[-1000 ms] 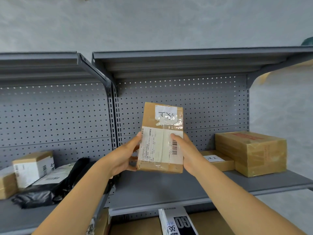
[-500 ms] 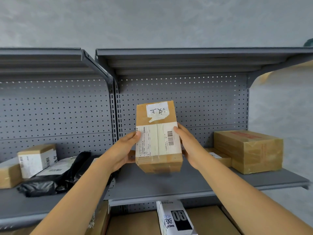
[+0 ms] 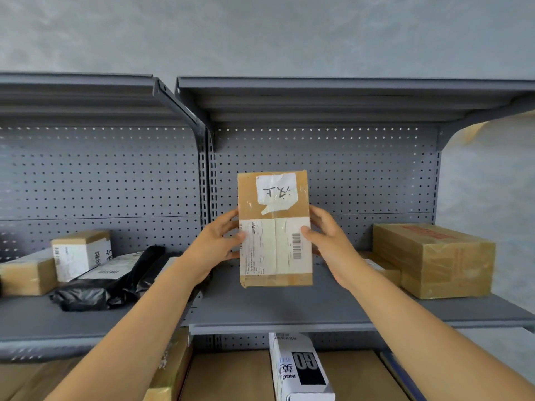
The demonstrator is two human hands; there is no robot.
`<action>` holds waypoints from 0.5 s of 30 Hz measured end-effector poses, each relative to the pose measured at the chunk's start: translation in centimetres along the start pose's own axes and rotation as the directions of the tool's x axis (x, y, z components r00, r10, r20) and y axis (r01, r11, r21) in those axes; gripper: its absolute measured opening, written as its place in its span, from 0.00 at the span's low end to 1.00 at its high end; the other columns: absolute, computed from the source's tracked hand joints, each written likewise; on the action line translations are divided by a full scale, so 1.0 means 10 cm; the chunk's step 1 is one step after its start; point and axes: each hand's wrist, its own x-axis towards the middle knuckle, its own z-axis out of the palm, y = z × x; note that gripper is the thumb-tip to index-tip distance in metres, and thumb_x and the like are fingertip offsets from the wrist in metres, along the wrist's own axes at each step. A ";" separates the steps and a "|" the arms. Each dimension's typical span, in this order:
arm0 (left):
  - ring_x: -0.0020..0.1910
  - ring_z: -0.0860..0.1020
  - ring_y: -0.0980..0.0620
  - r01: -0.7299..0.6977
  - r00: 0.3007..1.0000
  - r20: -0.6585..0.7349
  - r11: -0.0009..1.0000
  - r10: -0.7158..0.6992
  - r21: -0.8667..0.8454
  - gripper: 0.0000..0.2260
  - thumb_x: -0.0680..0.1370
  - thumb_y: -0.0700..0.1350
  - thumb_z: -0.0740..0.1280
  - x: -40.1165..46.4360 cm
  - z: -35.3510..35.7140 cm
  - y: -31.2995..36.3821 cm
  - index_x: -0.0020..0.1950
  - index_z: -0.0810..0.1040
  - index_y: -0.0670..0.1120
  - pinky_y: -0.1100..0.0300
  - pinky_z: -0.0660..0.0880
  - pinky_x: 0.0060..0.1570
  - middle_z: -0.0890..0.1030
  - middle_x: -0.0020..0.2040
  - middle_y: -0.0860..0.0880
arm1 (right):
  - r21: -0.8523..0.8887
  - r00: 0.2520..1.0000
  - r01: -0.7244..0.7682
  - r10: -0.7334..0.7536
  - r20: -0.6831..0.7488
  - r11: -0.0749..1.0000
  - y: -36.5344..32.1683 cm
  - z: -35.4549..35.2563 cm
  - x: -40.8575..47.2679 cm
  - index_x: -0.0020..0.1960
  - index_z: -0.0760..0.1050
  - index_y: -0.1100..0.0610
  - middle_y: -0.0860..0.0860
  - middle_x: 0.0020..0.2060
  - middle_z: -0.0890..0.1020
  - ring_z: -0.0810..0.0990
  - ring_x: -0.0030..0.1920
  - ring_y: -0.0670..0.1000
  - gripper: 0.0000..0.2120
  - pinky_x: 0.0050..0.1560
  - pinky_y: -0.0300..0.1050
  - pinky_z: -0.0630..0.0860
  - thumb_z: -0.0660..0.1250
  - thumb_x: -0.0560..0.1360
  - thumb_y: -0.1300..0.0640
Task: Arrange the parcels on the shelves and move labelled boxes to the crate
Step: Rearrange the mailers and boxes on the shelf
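Turned squarer since before, taped cardboard box (image 3: 275, 230) sits clamped between both hands' fingers (image 3: 309, 231)

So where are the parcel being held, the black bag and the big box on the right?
held parcel (image 3: 275, 250): head view, its printed shipping label.
black bag (image 3: 95, 293): head view, its front fold.
big box (image 3: 434, 256): head view, its taped top.

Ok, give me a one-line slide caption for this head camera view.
Both hands, left hand and right hand, hold a labelled cardboard parcel upright before the grey metal shelf.

labelled box (image 3: 275, 227) | brown cardboard | upright | held above shelf (image 3: 289, 311)
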 end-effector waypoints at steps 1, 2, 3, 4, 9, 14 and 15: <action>0.55 0.82 0.55 -0.019 0.999 -0.033 0.998 0.021 0.061 0.23 0.81 0.35 0.64 0.00 -0.02 -0.05 0.66 0.70 0.62 0.57 0.81 0.50 0.79 0.61 0.56 | -0.051 1.000 0.007 -0.006 0.005 0.999 0.03 0.04 0.00 0.64 0.68 0.44 0.41 0.65 0.76 0.77 0.62 0.46 0.19 0.56 0.45 0.76 0.63 0.80 0.64; 0.54 0.82 0.54 -0.031 0.997 -0.068 0.991 0.041 0.133 0.25 0.80 0.33 0.64 0.01 -0.04 -0.11 0.68 0.69 0.61 0.57 0.81 0.50 0.77 0.61 0.57 | -0.099 1.000 0.009 -0.009 0.007 0.995 0.08 0.09 0.00 0.64 0.67 0.43 0.41 0.65 0.75 0.77 0.61 0.47 0.21 0.55 0.45 0.76 0.63 0.79 0.66; 0.54 0.82 0.54 -0.038 0.994 -0.096 0.977 0.060 0.211 0.27 0.79 0.33 0.65 0.02 -0.07 -0.17 0.70 0.68 0.59 0.55 0.81 0.51 0.77 0.62 0.57 | -0.142 1.000 0.009 -0.008 0.007 0.990 0.14 0.15 0.02 0.64 0.65 0.43 0.41 0.65 0.74 0.77 0.61 0.47 0.23 0.54 0.46 0.77 0.63 0.79 0.67; 0.53 0.83 0.52 -0.036 0.990 -0.118 0.958 0.072 0.283 0.29 0.78 0.33 0.67 0.05 -0.10 -0.24 0.74 0.65 0.57 0.53 0.81 0.52 0.77 0.64 0.56 | -0.181 1.000 0.009 -0.007 0.007 0.984 0.20 0.22 0.04 0.65 0.64 0.43 0.41 0.66 0.73 0.77 0.60 0.47 0.24 0.55 0.46 0.77 0.64 0.78 0.67; 0.43 0.80 0.59 0.034 0.980 -0.191 0.884 0.063 0.466 0.35 0.76 0.34 0.70 0.20 -0.24 -0.50 0.78 0.58 0.53 0.68 0.76 0.41 0.74 0.61 0.55 | -0.362 1.000 -0.029 0.025 -0.015 0.932 0.51 0.48 0.22 0.71 0.62 0.49 0.41 0.62 0.72 0.72 0.54 0.44 0.25 0.53 0.41 0.73 0.64 0.78 0.66; 0.43 0.80 0.59 0.030 0.980 -0.187 0.866 0.074 0.500 0.34 0.76 0.35 0.70 0.40 -0.41 -0.75 0.77 0.59 0.54 0.66 0.75 0.42 0.76 0.60 0.54 | -0.361 0.998 -0.058 0.045 -0.044 0.931 0.76 0.67 0.39 0.71 0.61 0.48 0.43 0.67 0.72 0.74 0.57 0.43 0.28 0.42 0.32 0.71 0.63 0.77 0.68; 0.45 0.80 0.57 0.033 0.979 -0.191 0.871 0.071 0.490 0.34 0.76 0.35 0.70 0.43 -0.45 -0.80 0.77 0.59 0.54 0.65 0.75 0.43 0.76 0.61 0.53 | -0.367 0.998 -0.052 0.040 -0.041 0.929 0.80 0.70 0.43 0.71 0.61 0.47 0.42 0.68 0.72 0.74 0.57 0.44 0.28 0.41 0.31 0.72 0.63 0.77 0.68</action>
